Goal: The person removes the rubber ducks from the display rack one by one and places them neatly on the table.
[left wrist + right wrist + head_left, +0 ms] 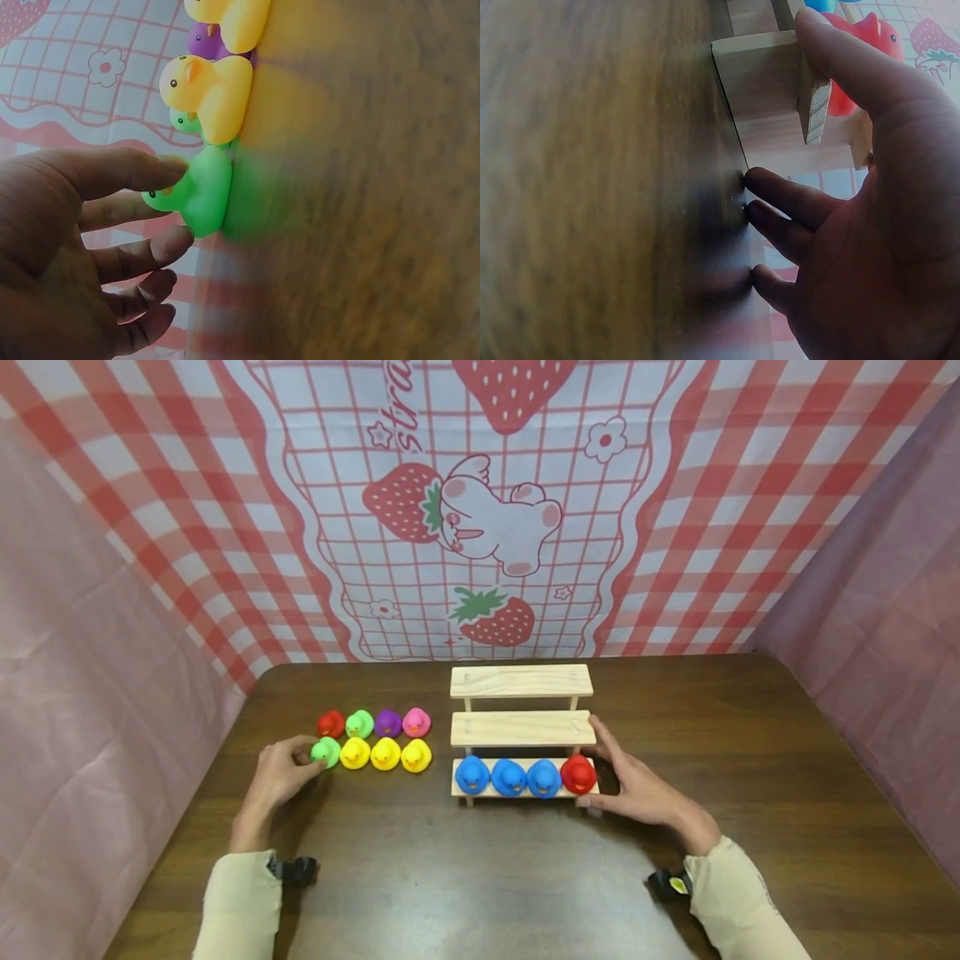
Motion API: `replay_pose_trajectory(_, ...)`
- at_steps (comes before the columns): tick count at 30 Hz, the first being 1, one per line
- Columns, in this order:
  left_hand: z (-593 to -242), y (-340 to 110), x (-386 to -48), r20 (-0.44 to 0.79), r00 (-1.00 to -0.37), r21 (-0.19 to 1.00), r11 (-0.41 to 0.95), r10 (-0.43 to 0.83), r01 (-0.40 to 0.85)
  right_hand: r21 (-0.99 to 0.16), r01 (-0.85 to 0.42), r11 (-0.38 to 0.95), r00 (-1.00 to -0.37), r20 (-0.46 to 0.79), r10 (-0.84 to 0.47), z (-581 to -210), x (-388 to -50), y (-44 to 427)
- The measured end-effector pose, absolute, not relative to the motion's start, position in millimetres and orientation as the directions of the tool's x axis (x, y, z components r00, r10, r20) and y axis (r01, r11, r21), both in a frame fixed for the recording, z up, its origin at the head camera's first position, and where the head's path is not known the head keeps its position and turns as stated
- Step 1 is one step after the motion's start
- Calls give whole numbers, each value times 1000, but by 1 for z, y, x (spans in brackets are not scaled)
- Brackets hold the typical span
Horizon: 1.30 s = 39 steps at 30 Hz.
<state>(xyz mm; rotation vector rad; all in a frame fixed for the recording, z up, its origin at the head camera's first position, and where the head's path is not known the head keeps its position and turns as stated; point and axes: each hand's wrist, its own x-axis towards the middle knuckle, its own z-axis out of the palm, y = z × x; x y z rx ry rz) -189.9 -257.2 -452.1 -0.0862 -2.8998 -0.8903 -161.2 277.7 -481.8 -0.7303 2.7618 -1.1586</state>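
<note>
At the left end of the front row of toy ducks, my left hand [279, 770] pinches a green rubber duck [206, 191] between thumb and index finger; its other fingers are spread loosely. The duck is in line with several yellow ducks [386, 754]. My right hand [641, 789] holds the right end of a three-step wooden rack [522, 728]. Its thumb lies on the lowest step's front edge and its index finger reaches up to the middle step. The lowest step bears blue ducks [509, 777] and a red duck [579, 775] at its right end.
Behind the yellow ducks is a row with a red duck [331, 724], a second green duck [359, 724], a purple duck [387, 723] and a pink duck [416, 722]. A strawberry-print cloth [480, 510] hangs behind the brown wooden table [420, 877].
</note>
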Motion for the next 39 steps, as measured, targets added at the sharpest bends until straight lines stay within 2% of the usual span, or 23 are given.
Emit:
replay_pose_trajectory(8,-437,-253,-186,159,-987,552,830,-2,87,-685,-404,606,-885,127,-447,-482,-161,277)
replay_pose_trajectory(15,-418,-224,-183,227,-974,572,808,8,140,-681,-403,611,-886,124,-446,-483,-161,277)
replay_pose_trajectory(27,-411,-169,-176,396,-907,567,739,142,363,-690,-396,606,-889,121,-442,-481,-160,277)
replay_pose_trajectory(39,-416,-122,-165,404,-875,619,624,269,477,-686,-396,610,-888,118,-445,-480,-161,277)
